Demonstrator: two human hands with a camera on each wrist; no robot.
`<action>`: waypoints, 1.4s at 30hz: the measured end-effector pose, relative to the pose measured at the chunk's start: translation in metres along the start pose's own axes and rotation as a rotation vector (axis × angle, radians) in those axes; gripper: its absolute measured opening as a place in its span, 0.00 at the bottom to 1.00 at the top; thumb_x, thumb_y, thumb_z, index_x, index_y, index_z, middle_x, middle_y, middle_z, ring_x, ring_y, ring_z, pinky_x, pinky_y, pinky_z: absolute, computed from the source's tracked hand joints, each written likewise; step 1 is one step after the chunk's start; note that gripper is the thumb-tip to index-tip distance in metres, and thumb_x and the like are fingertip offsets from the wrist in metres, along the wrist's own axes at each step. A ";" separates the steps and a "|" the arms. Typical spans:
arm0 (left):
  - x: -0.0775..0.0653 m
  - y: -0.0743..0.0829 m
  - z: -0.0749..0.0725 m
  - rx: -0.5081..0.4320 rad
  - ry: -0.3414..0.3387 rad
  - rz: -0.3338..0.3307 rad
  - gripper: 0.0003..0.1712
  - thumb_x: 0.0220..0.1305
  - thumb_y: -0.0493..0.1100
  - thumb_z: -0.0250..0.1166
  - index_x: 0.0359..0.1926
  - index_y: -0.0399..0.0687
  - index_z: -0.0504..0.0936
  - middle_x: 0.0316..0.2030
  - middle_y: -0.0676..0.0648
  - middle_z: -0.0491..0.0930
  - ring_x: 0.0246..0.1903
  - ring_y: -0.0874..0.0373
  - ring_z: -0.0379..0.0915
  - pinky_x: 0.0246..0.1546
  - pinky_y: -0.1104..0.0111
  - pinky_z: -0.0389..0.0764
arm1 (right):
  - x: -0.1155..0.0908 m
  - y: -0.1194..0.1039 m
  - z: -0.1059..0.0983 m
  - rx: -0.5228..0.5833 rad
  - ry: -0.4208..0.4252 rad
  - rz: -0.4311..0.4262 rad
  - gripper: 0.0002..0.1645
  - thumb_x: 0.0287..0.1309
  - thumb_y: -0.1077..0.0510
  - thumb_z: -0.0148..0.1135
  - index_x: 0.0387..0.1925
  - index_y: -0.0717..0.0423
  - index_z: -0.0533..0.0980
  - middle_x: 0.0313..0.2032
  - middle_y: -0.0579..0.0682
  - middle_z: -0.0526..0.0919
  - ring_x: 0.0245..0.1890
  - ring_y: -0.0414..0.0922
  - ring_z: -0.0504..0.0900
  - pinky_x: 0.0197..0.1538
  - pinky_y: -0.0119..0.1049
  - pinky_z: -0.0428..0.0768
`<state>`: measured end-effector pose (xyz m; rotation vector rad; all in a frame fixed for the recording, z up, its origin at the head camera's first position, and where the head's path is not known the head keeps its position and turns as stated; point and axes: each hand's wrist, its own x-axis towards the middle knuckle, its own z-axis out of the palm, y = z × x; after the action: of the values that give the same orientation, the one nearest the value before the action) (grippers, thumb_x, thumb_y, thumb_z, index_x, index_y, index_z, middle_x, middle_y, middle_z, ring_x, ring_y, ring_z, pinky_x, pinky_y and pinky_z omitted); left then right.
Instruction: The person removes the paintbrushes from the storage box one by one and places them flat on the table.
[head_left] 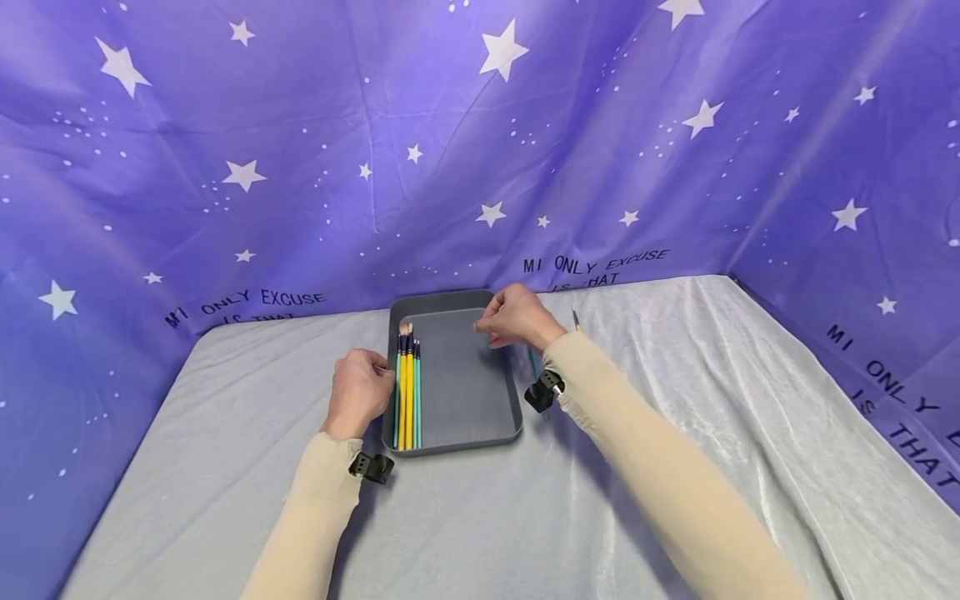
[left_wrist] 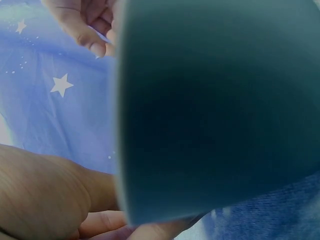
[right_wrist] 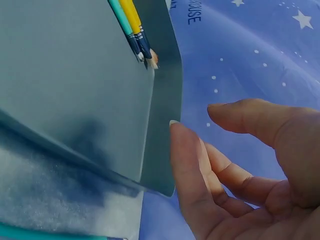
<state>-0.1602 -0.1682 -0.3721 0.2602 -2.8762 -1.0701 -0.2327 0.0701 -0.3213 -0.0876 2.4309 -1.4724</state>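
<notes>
A grey rectangular tray (head_left: 465, 392) lies on the cloth-covered table. Along its left wall several paintbrushes (head_left: 408, 392) with yellow and teal handles lie side by side, bristles toward the far end. My left hand (head_left: 357, 392) holds the tray's left side, fingers curled at the rim; in the left wrist view the tray (left_wrist: 210, 125) hides part of the fingers. Over the far right corner of the tray is my right hand (head_left: 517, 317). In the right wrist view its thumb (right_wrist: 250, 117) and forefinger stand apart, with nothing between them.
Right of the tray, a teal brush handle (head_left: 534, 363) lies partly covered by the right wrist. A brush tip (head_left: 576, 318) shows beyond the right sleeve. Behind the table hangs a purple star-patterned cloth (head_left: 420, 125). Creased grey cloth (head_left: 712, 400) covers the tabletop.
</notes>
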 end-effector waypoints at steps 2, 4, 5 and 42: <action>0.000 0.000 0.000 0.001 0.003 0.002 0.12 0.66 0.34 0.62 0.44 0.31 0.87 0.36 0.36 0.88 0.30 0.50 0.85 0.31 0.60 0.84 | 0.000 -0.002 0.003 -0.006 -0.005 -0.006 0.06 0.55 0.67 0.70 0.32 0.66 0.80 0.29 0.54 0.83 0.25 0.43 0.84 0.41 0.40 0.88; -0.001 0.000 0.000 0.000 0.003 0.005 0.11 0.66 0.34 0.62 0.43 0.31 0.88 0.35 0.36 0.88 0.29 0.50 0.85 0.30 0.61 0.84 | 0.001 -0.003 0.007 -0.012 -0.009 -0.010 0.06 0.55 0.67 0.70 0.31 0.66 0.79 0.27 0.52 0.81 0.25 0.43 0.84 0.40 0.40 0.88; -0.001 0.000 0.000 0.000 0.003 0.007 0.11 0.66 0.34 0.62 0.43 0.31 0.88 0.35 0.36 0.88 0.29 0.50 0.85 0.29 0.61 0.84 | 0.001 -0.004 0.008 -0.022 -0.009 -0.013 0.06 0.55 0.67 0.70 0.31 0.65 0.79 0.26 0.51 0.81 0.25 0.43 0.84 0.39 0.40 0.88; 0.001 -0.001 0.000 0.004 0.003 0.010 0.10 0.65 0.34 0.62 0.38 0.33 0.88 0.29 0.40 0.87 0.24 0.54 0.80 0.23 0.66 0.78 | 0.018 -0.016 0.088 -0.372 -0.099 0.096 0.18 0.52 0.57 0.76 0.22 0.57 0.73 0.28 0.56 0.87 0.30 0.51 0.91 0.36 0.39 0.88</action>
<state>-0.1610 -0.1692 -0.3727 0.2469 -2.8743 -1.0607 -0.2267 -0.0171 -0.3491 -0.1177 2.5563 -0.9401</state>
